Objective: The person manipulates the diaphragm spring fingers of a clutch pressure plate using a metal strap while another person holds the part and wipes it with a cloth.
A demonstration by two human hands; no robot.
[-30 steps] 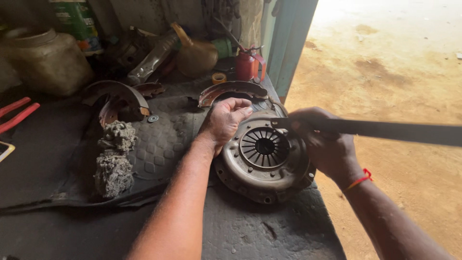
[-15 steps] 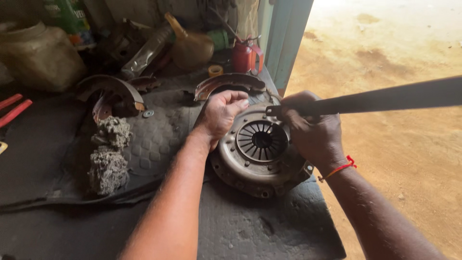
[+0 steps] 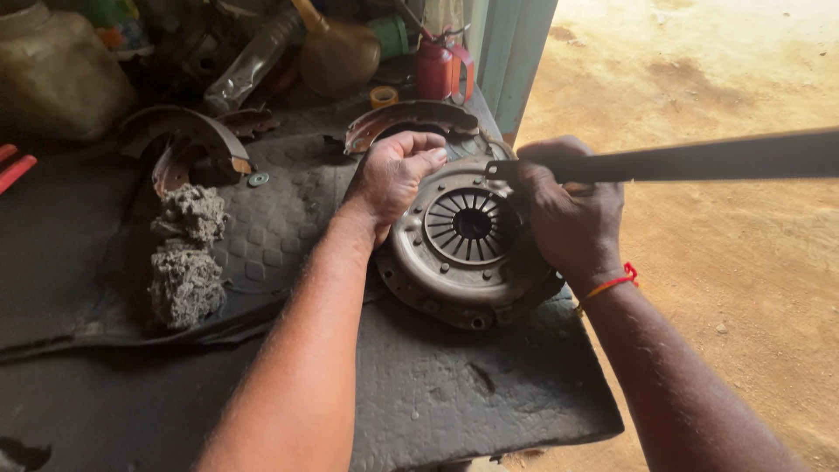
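The right hand (image 3: 572,214) covers the right rim of the clutch plate (image 3: 468,240), and how its fingers grip there cannot be told. The left hand (image 3: 393,175) hides the plate's upper-left rim. The long dark bar (image 3: 682,160) runs out past the picture's right edge, so its far end is unseen. At the worktop's (image 3: 437,393) back edge, the jug (image 3: 57,74), bottle (image 3: 253,61) and red oil can (image 3: 437,65) are cut off by the top edge. A red handle (image 3: 13,170) is cut at the left edge. Both forearms leave at the bottom.
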